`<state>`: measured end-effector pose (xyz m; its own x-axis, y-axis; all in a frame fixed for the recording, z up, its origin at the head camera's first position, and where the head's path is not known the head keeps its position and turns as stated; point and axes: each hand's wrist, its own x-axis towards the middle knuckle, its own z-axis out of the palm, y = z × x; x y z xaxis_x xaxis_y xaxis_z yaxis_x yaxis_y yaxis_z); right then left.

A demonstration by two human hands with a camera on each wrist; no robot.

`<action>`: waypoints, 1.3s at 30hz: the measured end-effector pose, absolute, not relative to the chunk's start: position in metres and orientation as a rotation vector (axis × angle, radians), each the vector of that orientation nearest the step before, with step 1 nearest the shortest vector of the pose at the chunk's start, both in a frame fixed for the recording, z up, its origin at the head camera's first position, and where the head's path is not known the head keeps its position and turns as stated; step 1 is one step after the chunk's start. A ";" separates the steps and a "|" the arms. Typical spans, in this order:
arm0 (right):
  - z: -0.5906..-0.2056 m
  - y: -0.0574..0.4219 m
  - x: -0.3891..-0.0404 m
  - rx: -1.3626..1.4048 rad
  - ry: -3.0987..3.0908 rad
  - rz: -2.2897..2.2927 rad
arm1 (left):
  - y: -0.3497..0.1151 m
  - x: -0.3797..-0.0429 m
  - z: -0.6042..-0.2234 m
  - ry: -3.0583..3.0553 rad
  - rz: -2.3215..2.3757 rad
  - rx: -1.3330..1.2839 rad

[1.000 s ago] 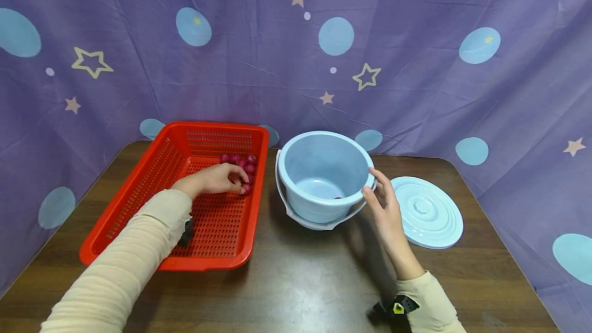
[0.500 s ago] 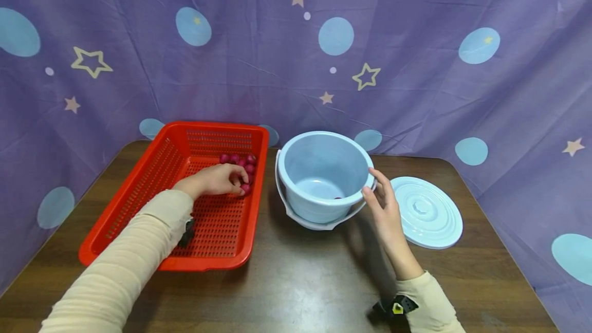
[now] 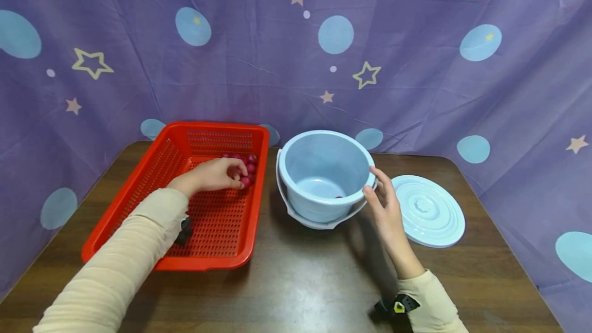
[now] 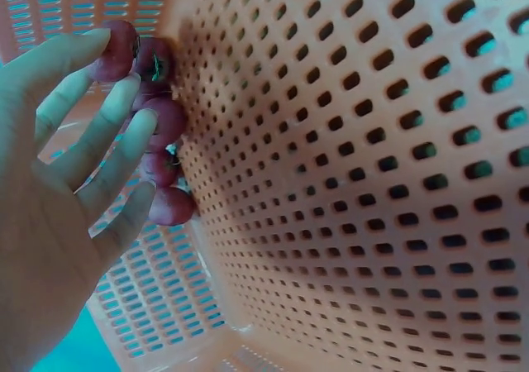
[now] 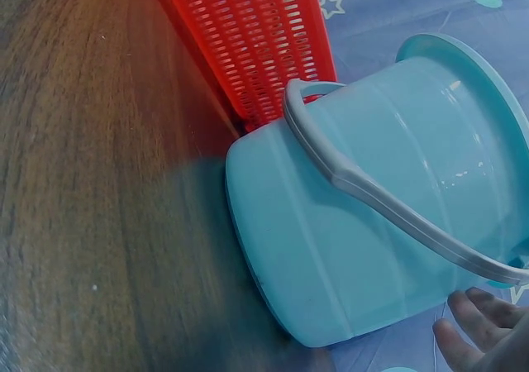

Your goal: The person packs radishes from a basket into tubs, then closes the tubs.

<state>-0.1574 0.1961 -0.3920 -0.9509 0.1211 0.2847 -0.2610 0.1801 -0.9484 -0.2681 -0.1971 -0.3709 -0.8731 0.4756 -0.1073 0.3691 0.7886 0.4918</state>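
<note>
In the head view my left hand reaches into a red plastic basket. Its thumb and index finger pinch a radish, as the left wrist view shows, while the other fingers lie beside several more radishes along the basket wall. A light blue bucket stands upright on the table to the right of the basket, with a bit of something reddish inside it. At the bucket's right rim, the fingertips and thumb of my right hand touch it, with the fingers fairly straight.
A round light blue lid lies on the brown wooden table, right of the bucket. The bucket's handle hangs down on its near side. A purple curtain with stars hangs behind the table.
My left hand has shifted slightly toward the back of the basket, from the nearest radish in the row. The right hand stays at the bucket's rim.
</note>
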 end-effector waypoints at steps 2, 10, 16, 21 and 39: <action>-0.392 0.196 -0.158 0.139 -2.161 1.837 | -0.197 -0.268 -0.368 2.773 0.695 0.654; -0.391 0.196 -0.157 0.146 -2.150 1.859 | -0.197 -0.263 -0.352 2.857 0.774 0.669; -0.391 0.197 -0.157 0.149 -2.154 1.851 | -0.196 -0.259 -0.338 2.878 0.864 0.719; -0.390 0.197 -0.156 0.145 -2.159 1.858 | -0.195 -0.254 -0.329 2.876 0.940 0.792; -0.392 0.196 -0.157 0.117 -2.179 1.827 | -0.171 -0.241 -0.300 2.867 0.993 0.828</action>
<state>-0.1567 0.1964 -0.3919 -0.9532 0.1254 0.2751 -0.2490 0.1904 -0.9496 -0.2406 -0.1713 -0.2996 -0.8614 0.4788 0.1695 0.4811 0.6621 0.5745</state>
